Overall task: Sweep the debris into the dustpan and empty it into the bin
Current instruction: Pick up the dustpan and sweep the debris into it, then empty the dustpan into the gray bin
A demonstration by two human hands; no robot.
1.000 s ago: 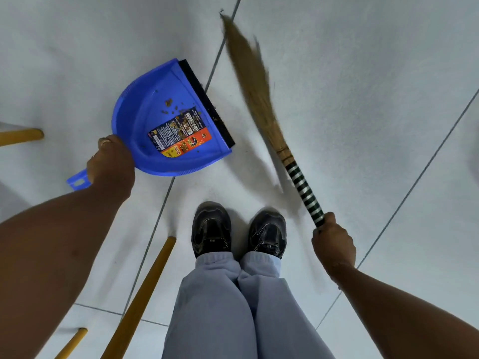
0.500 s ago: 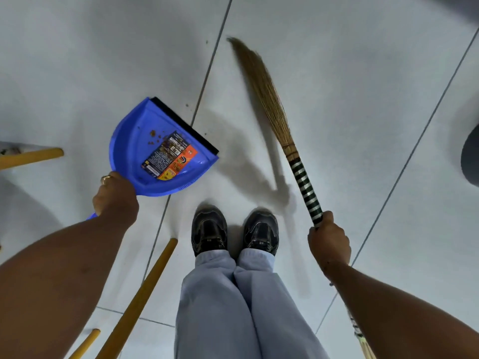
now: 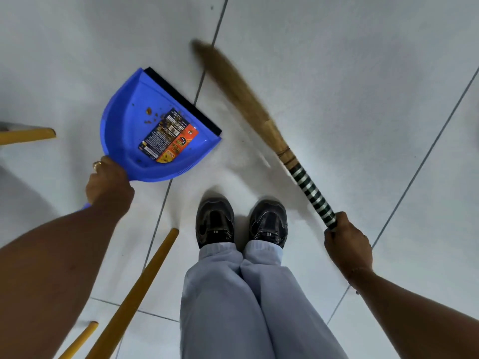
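A blue dustpan [image 3: 124, 130] with a black rubber lip and a printed label lies low over the white tiled floor at left. Brown debris [image 3: 149, 111] is scattered inside it near the label. My left hand [image 3: 108, 182] grips the dustpan's handle, which it mostly hides. My right hand [image 3: 347, 244] holds the striped black-and-white handle of a straw broom [image 3: 243, 92]. The broom's bristles are blurred and point up-left, just right of the dustpan's lip. No bin is in view.
Yellow furniture legs stand at left [image 3: 28, 134] and at lower left [image 3: 134, 296], with a third [image 3: 80, 338] near the bottom edge. My two black shoes [image 3: 241, 221] are together at the centre. A tiny speck [image 3: 212, 8] lies on the floor far ahead.
The broom's bristles have swung left toward the dustpan's lip and are blurred with motion. The dustpan has shifted slightly up and right in view.
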